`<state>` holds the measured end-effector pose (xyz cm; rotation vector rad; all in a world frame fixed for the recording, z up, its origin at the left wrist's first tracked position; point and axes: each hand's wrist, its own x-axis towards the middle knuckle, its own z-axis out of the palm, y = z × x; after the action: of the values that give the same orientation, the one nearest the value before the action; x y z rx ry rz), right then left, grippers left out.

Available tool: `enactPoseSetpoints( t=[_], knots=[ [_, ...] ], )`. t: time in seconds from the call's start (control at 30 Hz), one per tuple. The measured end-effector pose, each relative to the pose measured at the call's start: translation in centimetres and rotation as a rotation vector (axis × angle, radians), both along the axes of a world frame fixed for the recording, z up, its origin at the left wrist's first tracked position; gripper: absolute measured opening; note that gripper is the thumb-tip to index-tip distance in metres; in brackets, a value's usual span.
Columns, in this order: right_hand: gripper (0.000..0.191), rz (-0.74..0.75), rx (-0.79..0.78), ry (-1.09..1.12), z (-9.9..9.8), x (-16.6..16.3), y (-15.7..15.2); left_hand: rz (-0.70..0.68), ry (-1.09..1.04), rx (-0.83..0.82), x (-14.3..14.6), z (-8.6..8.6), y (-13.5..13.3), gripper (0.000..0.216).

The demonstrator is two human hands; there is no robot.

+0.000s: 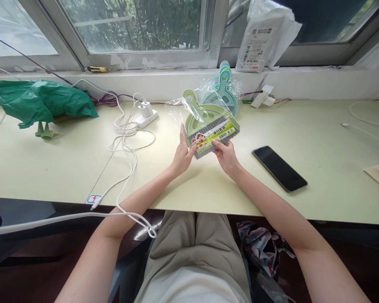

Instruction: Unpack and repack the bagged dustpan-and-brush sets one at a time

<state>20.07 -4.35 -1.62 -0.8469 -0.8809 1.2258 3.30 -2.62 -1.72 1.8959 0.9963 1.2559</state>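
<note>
A green dustpan and brush set (205, 118) in clear plastic wrap is held up tilted over the table, its printed label and grey bristles towards me. My left hand (183, 153) grips its lower left corner, thumb on the front by the label. With thumb and fingers, my right hand (226, 155) pinches the lower edge near the middle of the label. Right behind it leans a stack of blue-green dustpan sets (224, 86) against the sill wall, partly covered by the held set.
A black phone (280, 168) lies to the right. White cables (126, 134) run from a power strip (147, 119) over the table's front edge. At left is a green plastic bag (41, 101). A box cutter (97, 69) and a white parcel bag (259, 40) rest on the sill.
</note>
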Motion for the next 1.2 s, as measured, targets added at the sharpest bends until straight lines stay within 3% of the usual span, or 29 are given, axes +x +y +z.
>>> enactPoseSetpoints(
  t=[0.97,1.07,1.2],
  knots=[
    [0.038,0.025,0.005,-0.014,-0.19,0.15,0.16,0.005,0.025,0.035,-0.05,-0.1,0.08,0.089],
    [0.037,0.018,0.007,0.004,-0.2,0.2,0.22,-0.046,-0.05,-0.014,0.18,-0.09,0.01,0.092],
    [0.038,-0.003,0.005,-0.002,-0.27,0.22,0.27,-0.11,-0.259,-0.255,0.68,0.21,-0.15,0.081]
  ],
)
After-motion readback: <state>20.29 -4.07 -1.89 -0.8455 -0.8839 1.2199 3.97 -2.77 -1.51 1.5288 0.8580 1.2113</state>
